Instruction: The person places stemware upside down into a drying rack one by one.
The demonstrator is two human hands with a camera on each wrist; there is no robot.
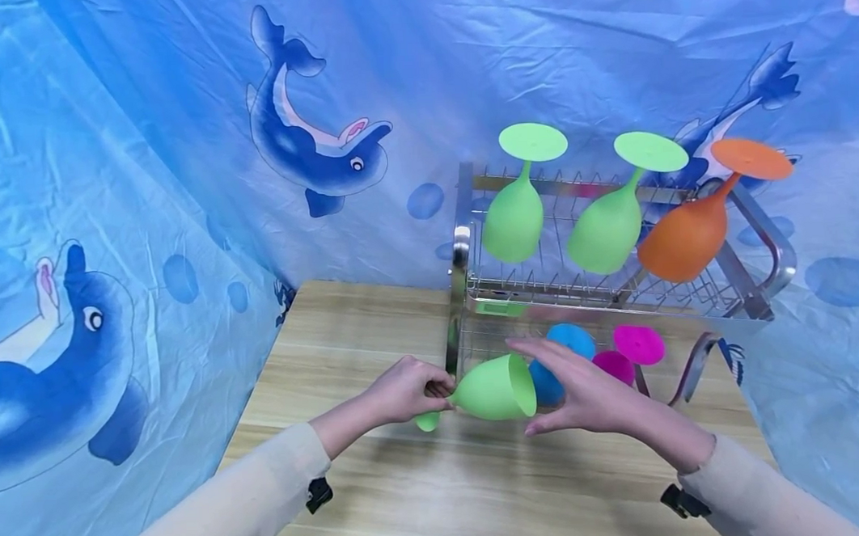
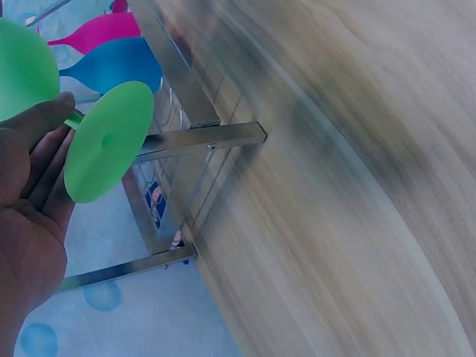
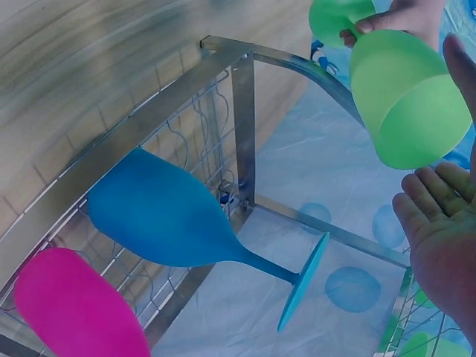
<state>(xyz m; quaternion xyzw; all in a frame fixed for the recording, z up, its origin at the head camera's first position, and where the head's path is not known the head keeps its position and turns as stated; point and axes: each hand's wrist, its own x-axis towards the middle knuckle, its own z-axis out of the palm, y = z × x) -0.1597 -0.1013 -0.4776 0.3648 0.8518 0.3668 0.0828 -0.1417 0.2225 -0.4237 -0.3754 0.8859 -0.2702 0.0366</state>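
A light green plastic wine glass (image 1: pixel 489 391) lies sideways in the air before the rack, its mouth facing right. My left hand (image 1: pixel 407 392) pinches its stem between thumb and fingers, and the round green foot (image 2: pixel 110 141) shows beyond them in the left wrist view. My right hand (image 1: pixel 589 385) is spread beside the glass's mouth, thumb and fingers apart, holding nothing. Behind that hand, on the lower tier, a blue wine glass (image 3: pixel 167 212) and a magenta wine glass (image 3: pixel 78 305) stand upside down; the hand partly hides them in the head view.
A two-tier metal dish rack (image 1: pixel 462 266) stands on the wooden table (image 1: pixel 359 320). Its upper tier bears inverted glasses: a green one (image 1: pixel 512 219), another green one (image 1: pixel 606 230) and an orange one (image 1: pixel 685 238). Blue curtain (image 1: pixel 195 110) with dolphins encloses the back and sides.
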